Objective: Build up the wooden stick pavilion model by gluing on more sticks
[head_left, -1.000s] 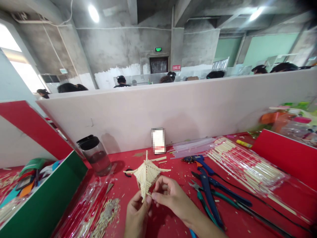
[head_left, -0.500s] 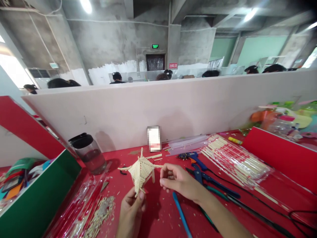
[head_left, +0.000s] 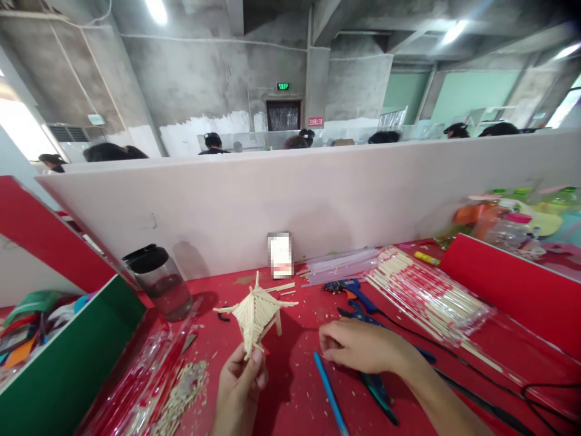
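A: What's nearest?
B: The left hand (head_left: pixel 242 370), thumb and fingers pinched on the near corner of the stick roof (head_left: pixel 255 313). The roof is held up over the red table (head_left: pixel 290 402), in front of the person.

A: Which way does it point?
B: One ridge runs from that pinched corner away from the person, to a thin tip pointing at the partition. Two more tips jut out left and right. It looks about as wide as deep, so I can't pick one long axis. A short leg hangs below the right side.

A: And the right hand (head_left: pixel 356 346)?
B: Fingers curled, just beside the tip of a blue rod (head_left: pixel 329 392). I can't tell whether they hold anything.

A: Farther off?
B: A glue gun (head_left: pixel 356 293), then the bagged sticks (head_left: pixel 426 297) to its right. Beyond those, a phone (head_left: pixel 280 255) stands upright at the foot of the pale partition (head_left: pixel 318 194).
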`<state>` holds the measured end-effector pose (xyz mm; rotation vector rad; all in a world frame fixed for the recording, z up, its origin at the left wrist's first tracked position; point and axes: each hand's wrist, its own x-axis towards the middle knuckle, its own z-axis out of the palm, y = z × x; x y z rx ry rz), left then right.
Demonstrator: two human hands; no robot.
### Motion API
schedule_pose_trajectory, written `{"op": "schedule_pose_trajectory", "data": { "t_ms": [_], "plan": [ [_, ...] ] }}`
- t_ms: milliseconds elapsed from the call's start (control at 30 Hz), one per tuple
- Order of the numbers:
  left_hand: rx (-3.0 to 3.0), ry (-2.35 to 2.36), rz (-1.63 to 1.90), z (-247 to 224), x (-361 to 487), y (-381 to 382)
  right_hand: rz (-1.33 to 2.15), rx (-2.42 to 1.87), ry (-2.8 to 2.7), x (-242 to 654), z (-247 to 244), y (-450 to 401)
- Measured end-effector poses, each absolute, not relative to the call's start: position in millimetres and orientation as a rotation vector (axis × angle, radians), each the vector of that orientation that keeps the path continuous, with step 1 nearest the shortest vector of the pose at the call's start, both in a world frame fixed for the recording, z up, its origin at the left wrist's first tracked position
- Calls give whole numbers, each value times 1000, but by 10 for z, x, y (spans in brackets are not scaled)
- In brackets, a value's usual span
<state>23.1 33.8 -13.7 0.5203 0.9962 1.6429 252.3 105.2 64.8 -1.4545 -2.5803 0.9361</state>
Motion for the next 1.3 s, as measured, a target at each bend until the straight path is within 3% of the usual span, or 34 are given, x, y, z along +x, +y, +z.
{"op": "schedule_pose_trajectory", "data": {
  "t_ms": [433,1300],
  "plan": [
    [576,967,1571,-137,157,331,384,-1975,-2455,2890,601,1279],
    [560,1025,1614,-74,219,326,382,-2179,-2498,2911,515,1271]
  ]
}}
